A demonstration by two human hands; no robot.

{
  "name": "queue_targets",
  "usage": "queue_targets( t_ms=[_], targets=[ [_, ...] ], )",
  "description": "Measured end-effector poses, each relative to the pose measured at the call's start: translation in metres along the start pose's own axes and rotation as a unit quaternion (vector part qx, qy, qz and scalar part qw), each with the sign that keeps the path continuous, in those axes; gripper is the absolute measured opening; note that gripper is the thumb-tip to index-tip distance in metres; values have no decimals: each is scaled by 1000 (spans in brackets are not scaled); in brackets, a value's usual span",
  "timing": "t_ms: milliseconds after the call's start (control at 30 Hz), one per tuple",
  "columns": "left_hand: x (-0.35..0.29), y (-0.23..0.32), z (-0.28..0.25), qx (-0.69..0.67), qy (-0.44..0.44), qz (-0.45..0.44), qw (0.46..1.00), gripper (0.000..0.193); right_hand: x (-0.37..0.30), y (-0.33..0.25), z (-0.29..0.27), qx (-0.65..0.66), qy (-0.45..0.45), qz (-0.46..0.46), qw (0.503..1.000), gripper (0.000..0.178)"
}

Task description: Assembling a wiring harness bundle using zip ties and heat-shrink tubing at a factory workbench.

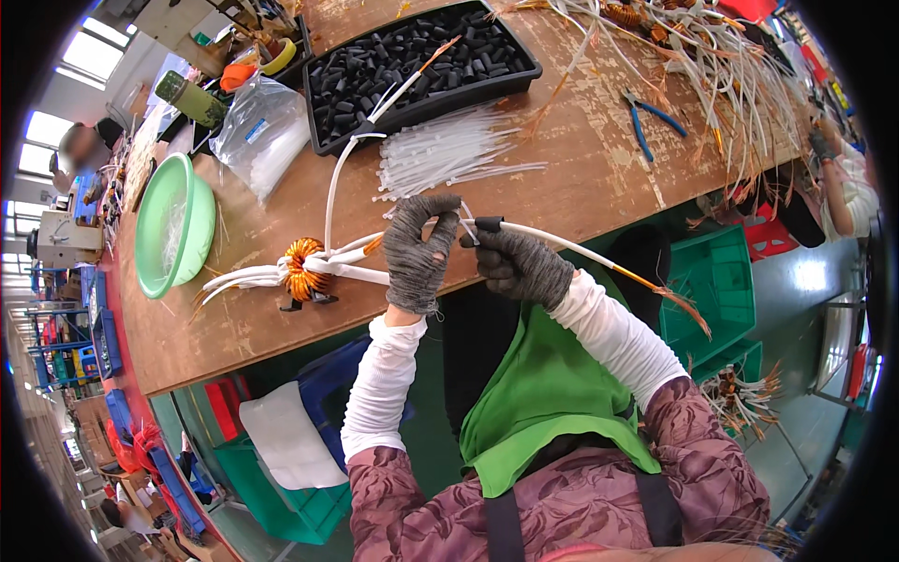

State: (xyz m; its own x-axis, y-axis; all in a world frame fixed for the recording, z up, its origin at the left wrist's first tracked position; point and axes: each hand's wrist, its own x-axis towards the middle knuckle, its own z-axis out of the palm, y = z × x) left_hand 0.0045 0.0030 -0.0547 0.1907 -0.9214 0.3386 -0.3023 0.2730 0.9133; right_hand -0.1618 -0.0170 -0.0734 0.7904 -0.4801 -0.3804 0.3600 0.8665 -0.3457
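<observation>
Over the table's front edge, both my hands, in grey gloves, work close together. My right hand point(526, 265) is closed round a white-sleeved wire lead point(562, 242), near a short black tube point(489, 224) on it. The lead's bare copper end point(688, 307) points away to the right. A thin white cable tie point(469, 223) spans the gap between my hands. My left hand point(419, 251) is closed, its fingertips pinching at that tie. Left of it lies a ring-shaped coil point(306, 270) wound with copper wire. Another of its white leads point(332, 192) reaches up, with a tie fastened round it.
A black tray point(320, 103) of short black tubes stands behind my hands, beside loose white cable ties point(440, 150). Blue-handled pliers point(644, 131) and a heap of wired coils point(712, 56) lie right. A green basin point(202, 225) and plastic bag point(267, 131) sit left; green crates point(716, 281) stand below.
</observation>
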Motion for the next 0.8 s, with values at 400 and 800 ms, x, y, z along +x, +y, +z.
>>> queue_targets(
  t_ms=[400, 800],
  targets=[
    [-10, -1, 4, -17, -3, -17, 1000, 18, -11, 7, 6, -197, 44, -85, 976, 17],
    [-16, 0, -11, 64, -143, 160, 975, 26, -16, 15, 2, -506, 74, -267, 817, 24]
  ],
)
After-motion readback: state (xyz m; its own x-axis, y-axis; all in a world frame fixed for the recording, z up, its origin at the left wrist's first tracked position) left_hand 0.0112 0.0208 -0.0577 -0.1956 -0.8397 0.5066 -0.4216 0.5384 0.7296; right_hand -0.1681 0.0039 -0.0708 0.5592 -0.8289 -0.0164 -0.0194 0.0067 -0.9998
